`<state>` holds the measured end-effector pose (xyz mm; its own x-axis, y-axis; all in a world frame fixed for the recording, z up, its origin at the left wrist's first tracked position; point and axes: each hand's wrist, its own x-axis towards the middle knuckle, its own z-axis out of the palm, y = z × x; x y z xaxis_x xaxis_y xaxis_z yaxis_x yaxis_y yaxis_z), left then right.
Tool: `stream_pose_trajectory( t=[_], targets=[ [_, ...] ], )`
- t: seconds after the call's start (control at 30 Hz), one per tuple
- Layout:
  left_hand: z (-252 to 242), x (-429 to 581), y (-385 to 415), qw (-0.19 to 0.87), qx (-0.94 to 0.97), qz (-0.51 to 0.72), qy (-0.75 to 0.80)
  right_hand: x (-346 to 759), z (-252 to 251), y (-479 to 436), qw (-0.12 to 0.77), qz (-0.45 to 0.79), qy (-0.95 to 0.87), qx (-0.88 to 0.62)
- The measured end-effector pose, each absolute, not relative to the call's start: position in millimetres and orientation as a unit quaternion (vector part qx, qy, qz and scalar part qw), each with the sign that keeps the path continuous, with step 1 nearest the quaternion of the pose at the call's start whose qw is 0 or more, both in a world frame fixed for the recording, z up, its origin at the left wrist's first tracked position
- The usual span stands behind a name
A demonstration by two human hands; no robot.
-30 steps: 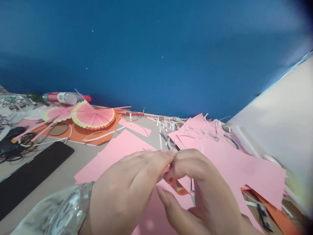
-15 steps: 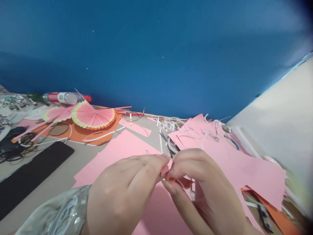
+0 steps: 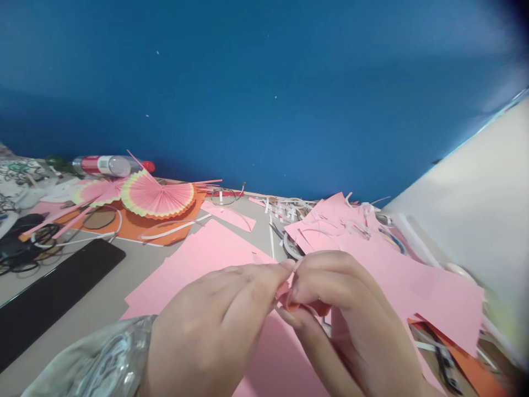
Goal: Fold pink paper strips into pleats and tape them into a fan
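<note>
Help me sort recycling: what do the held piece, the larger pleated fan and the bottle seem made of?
Held piece: probably matte paper; thin, curled edge, mostly hidden. Larger pleated fan: likely matte paper; crisp, regular folds. Bottle: apparently glossy, clear plastic; see-through body, glass possible.

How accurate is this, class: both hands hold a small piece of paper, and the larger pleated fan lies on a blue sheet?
Not quite: in the head view, the larger pleated fan lies on an orange sheet, not blue. The left hand and right hand do hold the paper.

No text legible; bottle label [image 3: 97, 165] apparently too small to read.
</note>
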<state>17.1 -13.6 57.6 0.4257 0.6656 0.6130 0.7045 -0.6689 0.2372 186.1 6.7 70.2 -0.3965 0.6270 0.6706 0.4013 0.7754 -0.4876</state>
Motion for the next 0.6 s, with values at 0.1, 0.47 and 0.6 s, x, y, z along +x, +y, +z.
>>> stream_pose_trajectory(
  t=[0.1, 0.47, 0.6],
  targets=[
    [59, 19, -10, -0.022, -0.838, -0.362, -0.409, 186, 71, 6, 0.450, 0.124, -0.829, -0.308],
    [63, 20, -4, -0.129, -0.813, -0.435, -0.365, 189, 76, 3, 0.447, 0.148, -0.829, -0.301],
    [68, 17, -4, -0.140, -0.823, -0.425, -0.349, 190, 77, 2, 0.444, 0.161, -0.826, -0.309]
  ],
)
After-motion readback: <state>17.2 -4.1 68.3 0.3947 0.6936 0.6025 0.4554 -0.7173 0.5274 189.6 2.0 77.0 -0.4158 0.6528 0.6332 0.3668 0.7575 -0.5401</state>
